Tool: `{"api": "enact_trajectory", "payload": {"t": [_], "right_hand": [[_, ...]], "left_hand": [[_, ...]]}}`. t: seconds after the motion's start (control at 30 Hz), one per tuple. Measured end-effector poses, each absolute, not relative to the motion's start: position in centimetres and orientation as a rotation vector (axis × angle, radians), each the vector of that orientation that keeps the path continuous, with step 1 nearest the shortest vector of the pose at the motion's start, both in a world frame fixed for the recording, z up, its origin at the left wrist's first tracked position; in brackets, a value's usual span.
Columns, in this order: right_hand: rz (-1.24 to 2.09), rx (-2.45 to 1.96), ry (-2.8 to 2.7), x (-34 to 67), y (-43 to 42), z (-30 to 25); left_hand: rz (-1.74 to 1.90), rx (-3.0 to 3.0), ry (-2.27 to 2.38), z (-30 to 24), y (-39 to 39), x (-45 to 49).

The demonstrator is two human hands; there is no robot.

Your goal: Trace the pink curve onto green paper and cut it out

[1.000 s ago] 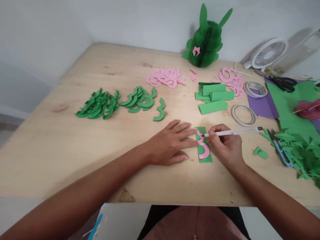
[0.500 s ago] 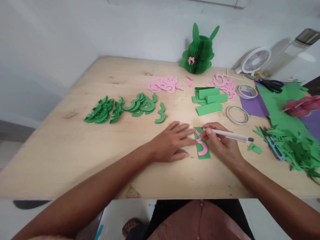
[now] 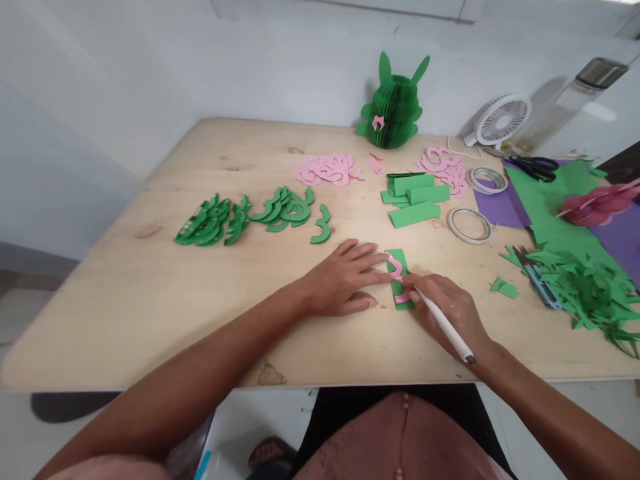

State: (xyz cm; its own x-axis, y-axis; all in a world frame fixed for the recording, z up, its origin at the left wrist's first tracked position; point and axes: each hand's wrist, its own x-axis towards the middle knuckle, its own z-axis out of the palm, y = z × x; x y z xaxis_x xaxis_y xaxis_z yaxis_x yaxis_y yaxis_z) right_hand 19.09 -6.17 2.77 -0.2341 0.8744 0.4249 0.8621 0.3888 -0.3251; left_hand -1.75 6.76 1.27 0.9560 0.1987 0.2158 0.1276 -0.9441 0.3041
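My left hand [image 3: 345, 280] lies flat with fingers spread, its fingertips pressing the left edge of a pink curved paper cutout [image 3: 396, 267]. That cutout rests on a green paper strip [image 3: 400, 256] on the table. In my right hand [image 3: 447, 307] is a white pen [image 3: 445, 325], its tip down at the right edge of the cutout; my fingers cover part of the cutout's lower curve. Cut green curved pieces [image 3: 285, 210] lie beyond my left hand, with a single one [image 3: 321, 224] beside them. Folded green strips [image 3: 417, 197] are stacked farther back.
Pink cutouts [image 3: 327, 169] lie in piles at the back. A green honeycomb paper figure [image 3: 393, 110] stands by the wall. Tape rolls [image 3: 469, 225], light-blue scissors [image 3: 543, 283], green scraps [image 3: 595, 293], black-handled scissors [image 3: 535, 167] and a white fan [image 3: 503, 121] occupy the right.
My right hand has moved down along the cutout's right side, and the pen has swung to point its back end toward me. My left hand stays on the paper. The view has shifted slightly.
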Motion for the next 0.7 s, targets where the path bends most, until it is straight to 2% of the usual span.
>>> {"api": "enact_trajectory", "payload": {"t": [0.3, 0.7], "right_hand": [[-0.211, -1.417, -2.165, 18.66, -6.29, 2.43], [-0.223, -1.417, -2.156, 18.46, -6.25, 2.32]], "left_hand": [[0.329, 2.823, 0.24, 1.43, 6.82, -1.71], [0.401, 2.778, 0.239, 1.16, 6.8, -1.76]]}}
